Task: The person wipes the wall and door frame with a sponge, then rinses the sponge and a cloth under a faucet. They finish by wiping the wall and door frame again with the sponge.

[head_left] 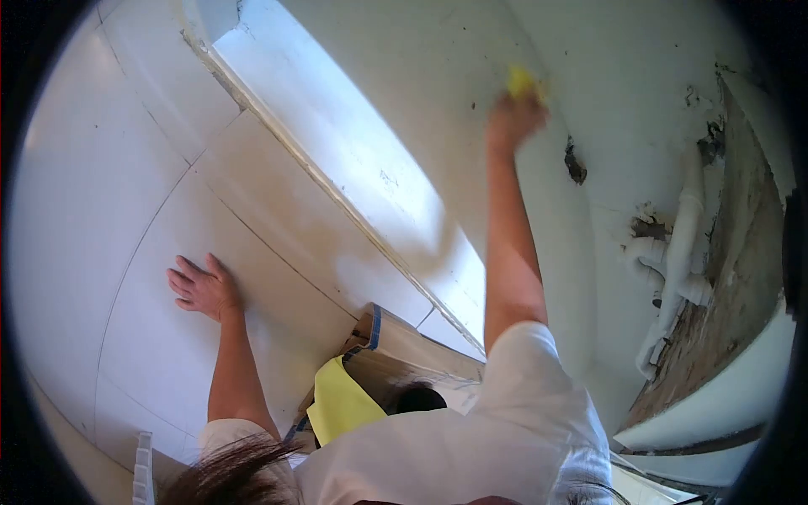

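My left hand rests with its fingers spread on the white tiled surface and holds nothing. Farther up, my right hand is closed around a small yellow cloth against the pale wall. Motion smears that hand and the cloth, so its exact folds cannot be made out. Between my arms, a larger yellow cloth hangs over the edge of a cardboard box with blue tape on its rim.
A bright recessed ledge with a rough edge runs diagonally between the tiles and the wall. White drain pipes stand at the right beside holes in the wall and a stained brown panel. A white plastic strip is at the lower left.
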Motion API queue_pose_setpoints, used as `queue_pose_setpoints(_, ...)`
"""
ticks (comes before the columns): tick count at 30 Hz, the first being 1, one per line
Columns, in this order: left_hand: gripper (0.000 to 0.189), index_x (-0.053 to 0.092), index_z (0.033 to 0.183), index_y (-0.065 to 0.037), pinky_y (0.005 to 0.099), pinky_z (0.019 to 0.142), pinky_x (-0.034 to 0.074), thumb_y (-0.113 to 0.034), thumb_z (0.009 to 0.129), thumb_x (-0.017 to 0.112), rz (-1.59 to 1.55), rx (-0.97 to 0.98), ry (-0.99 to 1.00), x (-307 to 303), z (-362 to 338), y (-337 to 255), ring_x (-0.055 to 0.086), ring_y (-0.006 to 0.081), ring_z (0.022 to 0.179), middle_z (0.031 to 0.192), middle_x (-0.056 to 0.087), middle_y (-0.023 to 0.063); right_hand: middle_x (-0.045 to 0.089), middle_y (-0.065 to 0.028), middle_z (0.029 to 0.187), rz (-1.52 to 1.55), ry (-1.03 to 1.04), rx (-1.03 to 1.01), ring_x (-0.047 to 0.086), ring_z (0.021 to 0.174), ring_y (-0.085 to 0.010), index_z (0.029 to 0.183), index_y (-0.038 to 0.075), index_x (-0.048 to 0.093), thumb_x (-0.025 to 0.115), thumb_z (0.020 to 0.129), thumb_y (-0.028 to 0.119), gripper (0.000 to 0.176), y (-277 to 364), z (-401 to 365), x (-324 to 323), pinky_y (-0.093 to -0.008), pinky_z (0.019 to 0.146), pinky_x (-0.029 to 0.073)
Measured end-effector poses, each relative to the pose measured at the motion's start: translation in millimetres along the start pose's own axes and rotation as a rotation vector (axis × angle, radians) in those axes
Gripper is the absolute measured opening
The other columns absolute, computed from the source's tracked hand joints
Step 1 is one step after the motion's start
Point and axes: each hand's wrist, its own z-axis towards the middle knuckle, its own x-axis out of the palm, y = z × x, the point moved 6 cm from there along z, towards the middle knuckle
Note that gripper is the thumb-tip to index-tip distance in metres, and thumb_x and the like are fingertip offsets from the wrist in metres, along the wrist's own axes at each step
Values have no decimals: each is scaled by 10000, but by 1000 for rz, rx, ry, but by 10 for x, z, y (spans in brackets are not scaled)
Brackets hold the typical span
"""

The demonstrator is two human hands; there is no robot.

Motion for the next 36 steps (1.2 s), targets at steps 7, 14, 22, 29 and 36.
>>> queue_pose_setpoints(7, 617, 298, 1335, -136, 555, 985, 173, -533, 866, 349, 21, 34, -27, -47, -54, -32, 214, 289, 1290, 1392, 235, 173, 509, -185, 1059, -779, 309, 777, 546, 911, -306, 1132, 48, 514, 461, 838, 420, 476, -1189, -1335, 122, -396, 699, 484)
queue_pose_setpoints(14, 577, 367, 1288, -98, 519, 989, 208, -481, 859, 412, -108, 58, -175, -137, -213, -166, 280, 282, 1252, 1335, 321, 164, 477, -216, 1025, 370, 436, 494, 485, 964, -330, 1114, 52, 508, 516, 801, 199, 346, 860, -139, 439, -417, 752, 453)
queue_pose_setpoints(22, 288, 548, 1043, -27, 358, 930, 362, 30, 794, 414, -1327, 906, 448, -1702, -1671, -2678, 462, 295, 1073, 1108, 521, 136, 432, -220, 1058, 638, 341, 600, 405, 994, -307, 1258, 38, 429, 528, 835, 172, 455, -746, -1931, -945, -401, 840, 382)
queue_pose_setpoints(29, 231, 594, 935, 3, 349, 842, 429, -88, 746, 497, -1035, 1318, 1035, -1705, -3565, -3368, 497, 288, 1015, 1044, 528, 160, 512, -114, 1081, 1077, 580, 907, 510, 996, -198, 1172, -9, 453, 474, 862, 96, 328, -1542, -3045, -1817, -299, 822, 421)
queue_pose_setpoints(36, 288, 616, 959, -30, 301, 883, 327, -182, 753, 482, -575, 1551, 539, -1465, -4094, -3308, 430, 198, 1084, 1092, 521, 97, 499, -68, 994, 685, 472, 1016, 495, 819, -159, 1149, 40, 490, 407, 857, 3, 306, -2405, -3303, -1859, -294, 695, 425)
